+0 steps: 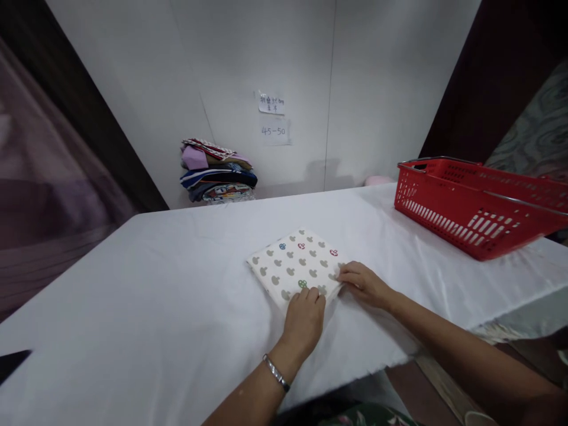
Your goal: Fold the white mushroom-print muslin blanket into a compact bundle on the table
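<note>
A folded white cloth [296,264] printed with grey, red, blue and green mushroom shapes lies flat on the white-covered table in front of me. My left hand [305,316], with a silver bracelet at the wrist, has its fingers curled over the cloth's near edge. At the right corner, my right hand [362,283] pinches the cloth between thumb and fingers. Both thumbs are partly hidden, the left one by the hand itself. The cloth's layers show along its near edges.
A red plastic basket [477,204] with metal handles stands on the table at the right. At the far left edge is a stack of folded cloths [217,171]. Two paper notes [273,118] hang on the wall. A dark object [13,364] shows at the lower left.
</note>
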A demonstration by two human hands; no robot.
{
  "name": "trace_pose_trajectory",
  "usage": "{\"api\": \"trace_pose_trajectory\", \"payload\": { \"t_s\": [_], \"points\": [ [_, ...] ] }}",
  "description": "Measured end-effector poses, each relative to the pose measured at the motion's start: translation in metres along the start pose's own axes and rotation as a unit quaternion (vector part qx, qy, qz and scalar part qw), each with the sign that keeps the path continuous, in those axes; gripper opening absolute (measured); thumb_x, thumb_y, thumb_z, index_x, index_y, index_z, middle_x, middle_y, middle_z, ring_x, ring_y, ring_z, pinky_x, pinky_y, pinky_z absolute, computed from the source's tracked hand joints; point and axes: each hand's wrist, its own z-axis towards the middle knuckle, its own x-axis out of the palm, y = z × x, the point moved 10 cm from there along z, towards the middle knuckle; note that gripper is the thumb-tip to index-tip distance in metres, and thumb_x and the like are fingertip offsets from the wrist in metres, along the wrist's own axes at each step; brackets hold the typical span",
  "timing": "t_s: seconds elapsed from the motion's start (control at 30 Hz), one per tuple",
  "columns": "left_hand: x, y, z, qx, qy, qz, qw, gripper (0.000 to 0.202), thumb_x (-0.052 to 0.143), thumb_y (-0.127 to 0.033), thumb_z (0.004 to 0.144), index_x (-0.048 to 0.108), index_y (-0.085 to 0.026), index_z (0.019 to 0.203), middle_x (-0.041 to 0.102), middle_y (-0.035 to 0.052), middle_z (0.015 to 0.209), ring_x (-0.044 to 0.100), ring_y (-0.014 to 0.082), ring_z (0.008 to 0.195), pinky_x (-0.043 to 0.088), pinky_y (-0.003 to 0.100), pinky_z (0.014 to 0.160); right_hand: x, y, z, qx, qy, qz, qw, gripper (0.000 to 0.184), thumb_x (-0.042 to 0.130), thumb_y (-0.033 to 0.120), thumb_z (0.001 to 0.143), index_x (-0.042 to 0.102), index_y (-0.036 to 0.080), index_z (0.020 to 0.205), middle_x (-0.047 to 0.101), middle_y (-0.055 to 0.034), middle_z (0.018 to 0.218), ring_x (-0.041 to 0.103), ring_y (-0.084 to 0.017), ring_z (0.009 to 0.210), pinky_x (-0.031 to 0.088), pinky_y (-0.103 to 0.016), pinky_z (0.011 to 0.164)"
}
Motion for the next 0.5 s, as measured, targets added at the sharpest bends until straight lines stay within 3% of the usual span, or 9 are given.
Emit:
{"api": "trace_pose_trajectory", "payload": {
  "t_s": [0.17, 0.3, 0.4, 0.5],
  "points": [
    [-0.006, 0.001, 0.0, 0.001, -0.002, -0.046, 0.999, 0.014, 0.045, -0.02, 0.086, 0.059, -0.019, 0.084, 0.058, 0.0038, 0.088, 0.053, 0.0202, 0.085, 0.043, 0.036, 0.073, 0.01, 0.014, 0.01, -0.001, 0.024, 0.042, 0.999, 0.023, 0.048, 0.013, 0.084, 0.06, 0.023, 0.101, 0.061, -0.0076, 0.095, 0.054, -0.019, 0.087, 0.044, -0.036, 0.077],
    [-0.018, 0.017, 0.009, -0.035, 0.001, -0.108, 0.993, 0.028, 0.038, -0.031, 0.091, 0.061, -0.02, 0.08, 0.06, 0.0038, 0.087, 0.055, 0.0187, 0.086, 0.045, 0.034, 0.075, 0.02, 0.016, 0.009, 0.003, 0.044, 0.055, 0.997, 0.022, 0.05, 0.011, 0.082, 0.061, 0.022, 0.097, 0.061, -0.0065, 0.09, 0.054, -0.018, 0.082, 0.043, -0.034, 0.074],
    [-0.017, 0.022, 0.012, -0.027, -0.025, -0.117, 0.992, 0.026, 0.037, -0.029, 0.091, 0.059, -0.022, 0.102, 0.058, 0.0051, 0.115, 0.05, 0.0206, 0.11, 0.041, 0.038, 0.091, 0.019, 0.013, 0.007, 0.017, 0.044, 0.065, 0.997, 0.022, 0.05, 0.009, 0.08, 0.062, 0.021, 0.094, 0.06, -0.0062, 0.089, 0.054, -0.018, 0.082, 0.043, -0.034, 0.073],
    [0.002, 0.017, 0.008, 0.003, -0.016, -0.097, 0.995, 0.039, 0.04, -0.035, 0.089, 0.047, -0.021, 0.126, 0.04, 0.0069, 0.141, 0.03, 0.0235, 0.132, 0.025, 0.045, 0.108, 0.017, 0.007, 0.009, 0.049, 0.051, 0.104, 0.992, 0.02, 0.049, 0.008, 0.079, 0.063, 0.021, 0.086, 0.061, -0.0053, 0.086, 0.055, -0.017, 0.082, 0.045, -0.031, 0.073]
  ]
}}
